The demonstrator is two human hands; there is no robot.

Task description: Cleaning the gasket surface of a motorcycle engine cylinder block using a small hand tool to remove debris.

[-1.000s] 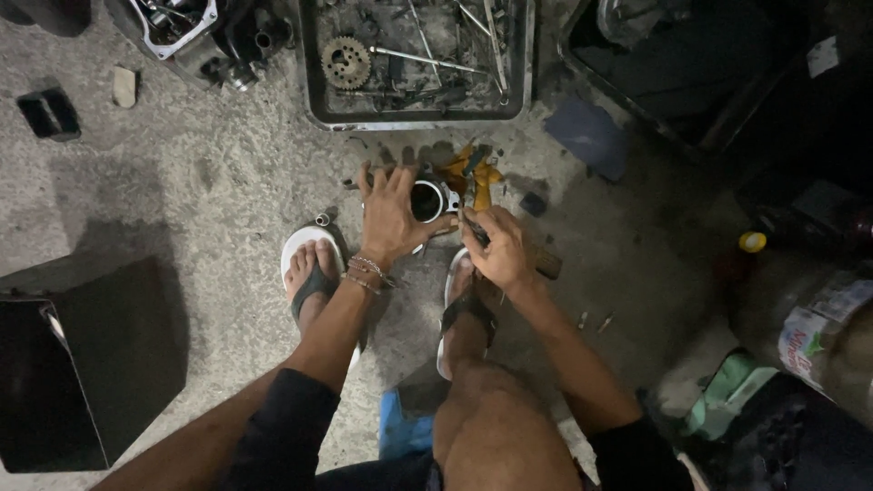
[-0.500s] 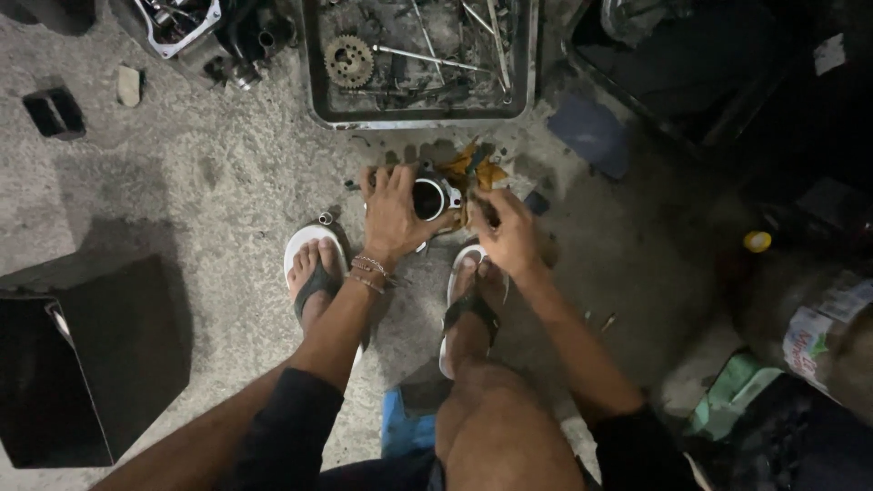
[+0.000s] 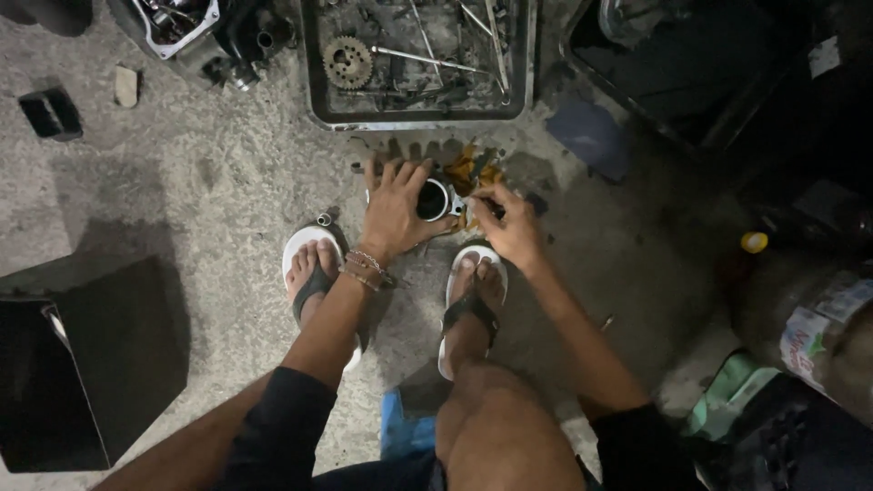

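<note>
Here, low on the concrete floor (image 3: 209, 182): left hand (image 3: 393, 211) spread over a round metal cylinder (image 3: 434, 199), fingers wrapped part way round its left wall, steadying it just ahead of the sandalled feet. Right hand (image 3: 511, 227) touches the cylinder's right side, fingers pinched shut on something small and dark; what it is, cannot tell. Orange rag (image 3: 473, 171) lies just behind the cylinder. Tray (image 3: 314, 73) of tools with a sprocket (image 3: 347, 62) sits further out; engine part (image 3: 173, 23) at upper left. Risk, as judged: the cylinder rests loose on gritty floor, so a sideways push from the right hand could tip or slide it, and grit could get into the open bore.
</note>
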